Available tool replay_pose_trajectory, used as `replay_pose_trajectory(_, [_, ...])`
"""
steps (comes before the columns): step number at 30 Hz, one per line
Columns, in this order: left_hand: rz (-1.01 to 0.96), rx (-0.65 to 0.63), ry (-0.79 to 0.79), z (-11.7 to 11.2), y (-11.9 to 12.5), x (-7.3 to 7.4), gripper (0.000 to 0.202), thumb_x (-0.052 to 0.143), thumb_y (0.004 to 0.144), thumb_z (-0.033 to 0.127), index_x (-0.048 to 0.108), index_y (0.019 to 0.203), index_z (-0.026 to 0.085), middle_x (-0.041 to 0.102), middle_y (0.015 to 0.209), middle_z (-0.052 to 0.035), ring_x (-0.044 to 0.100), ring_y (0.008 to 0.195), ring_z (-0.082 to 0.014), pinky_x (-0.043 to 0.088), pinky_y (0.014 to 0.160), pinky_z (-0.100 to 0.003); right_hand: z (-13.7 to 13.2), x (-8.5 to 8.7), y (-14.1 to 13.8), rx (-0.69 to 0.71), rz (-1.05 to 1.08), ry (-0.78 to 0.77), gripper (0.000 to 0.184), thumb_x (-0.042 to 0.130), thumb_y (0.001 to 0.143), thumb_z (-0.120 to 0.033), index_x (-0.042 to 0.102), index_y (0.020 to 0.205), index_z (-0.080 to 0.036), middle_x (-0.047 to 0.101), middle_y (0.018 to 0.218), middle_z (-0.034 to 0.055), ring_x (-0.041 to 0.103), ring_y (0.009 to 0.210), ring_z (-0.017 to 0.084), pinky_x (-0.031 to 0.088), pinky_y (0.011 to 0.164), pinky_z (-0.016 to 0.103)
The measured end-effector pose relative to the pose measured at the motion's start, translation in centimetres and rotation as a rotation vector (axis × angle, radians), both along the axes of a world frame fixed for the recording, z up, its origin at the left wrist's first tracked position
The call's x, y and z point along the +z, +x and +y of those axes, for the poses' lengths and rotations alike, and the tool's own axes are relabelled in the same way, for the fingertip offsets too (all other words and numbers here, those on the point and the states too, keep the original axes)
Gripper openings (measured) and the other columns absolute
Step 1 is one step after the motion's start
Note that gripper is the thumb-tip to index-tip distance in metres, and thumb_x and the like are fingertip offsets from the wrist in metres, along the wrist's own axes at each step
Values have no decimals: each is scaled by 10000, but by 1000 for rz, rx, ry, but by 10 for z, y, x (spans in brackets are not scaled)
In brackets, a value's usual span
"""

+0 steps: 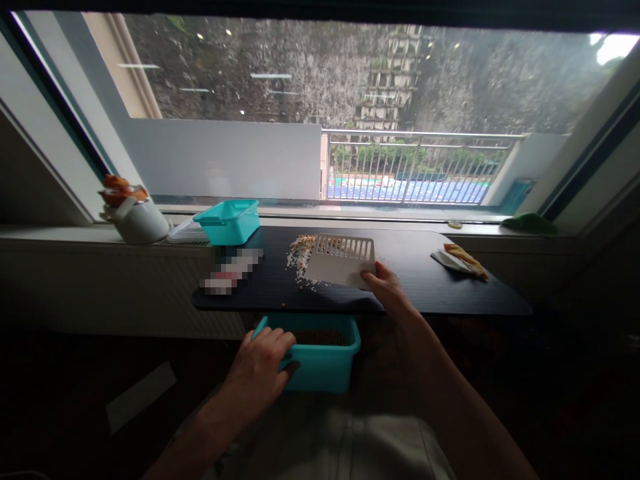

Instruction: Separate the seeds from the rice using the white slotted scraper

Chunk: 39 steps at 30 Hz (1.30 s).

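My left hand (270, 353) is closed over the left rim of a turquoise plastic bin (320, 370), held below the table's front edge. Brown granules (320, 338) lie inside it. Above the tabletop, my right hand (384, 283) grips the lower right corner of a beige plastic plate (333, 268) with a row of slots along its far part. A scattered pile of tan and white pellets (301, 245) lies behind and to the left of the plate, which partly covers it from view.
The black table (400, 260) stands against the window. At its back left is a second turquoise bin (231, 223), near a white pot (143, 220) on the sill. A blurred-out item (231, 273) lies at left; a tan-and-white packet (460, 260) lies at right. Green cloth (529, 224) rests on the sill.
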<state>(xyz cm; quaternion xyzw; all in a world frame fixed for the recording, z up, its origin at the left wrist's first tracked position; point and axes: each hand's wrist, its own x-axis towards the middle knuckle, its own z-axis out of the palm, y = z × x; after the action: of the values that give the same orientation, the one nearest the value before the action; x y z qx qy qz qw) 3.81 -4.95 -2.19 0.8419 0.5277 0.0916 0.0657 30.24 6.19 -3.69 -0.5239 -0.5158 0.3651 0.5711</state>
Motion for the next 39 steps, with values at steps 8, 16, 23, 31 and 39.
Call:
replay_pose_trajectory(8, [-42, 0, 32, -5, -28, -6, 63, 657, 807, 185, 605, 826, 214, 648, 850, -3, 596, 873, -234, 420, 848, -407, -14, -1, -12, 148, -40, -1, 298, 643, 650, -309, 672, 909, -165, 707, 845, 33, 645, 808, 217, 511, 764, 342])
replay_pose_trajectory(16, [-95, 14, 39, -5, -61, -4, 61, 632, 795, 218, 613, 852, 228, 669, 922, -14, 601, 914, -247, 434, 858, -415, -1, -3, -51, 272, -39, 70, 295, 609, 679, -310, 654, 936, -171, 683, 855, 20, 613, 807, 199, 486, 752, 320])
replay_pose_trajectory(23, [-80, -10, 9, -2, -40, 2, 54, 633, 798, 207, 613, 847, 218, 655, 902, -4, 591, 909, -226, 418, 877, -395, -6, -3, -40, 229, -82, 47, 300, 613, 667, -287, 675, 932, -161, 698, 835, 24, 623, 782, 200, 491, 710, 305])
replay_pose_trajectory(31, [-35, 11, -9, -2, -1, 1, 71, 635, 805, 180, 599, 856, 214, 642, 879, -10, 581, 912, -250, 398, 851, -408, -1, -13, 4, -108, -87, 28, 265, 594, 652, -316, 651, 871, -178, 692, 770, 48, 635, 734, 224, 524, 635, 325])
replay_pose_trajectory(39, [10, 18, -28, -1, 0, 1, 56, 638, 816, 193, 603, 856, 212, 645, 886, -17, 578, 916, -257, 391, 839, -403, 8, -3, 27, -249, -49, 18, 216, 590, 655, -307, 588, 838, -193, 665, 794, 44, 637, 710, 199, 537, 559, 285])
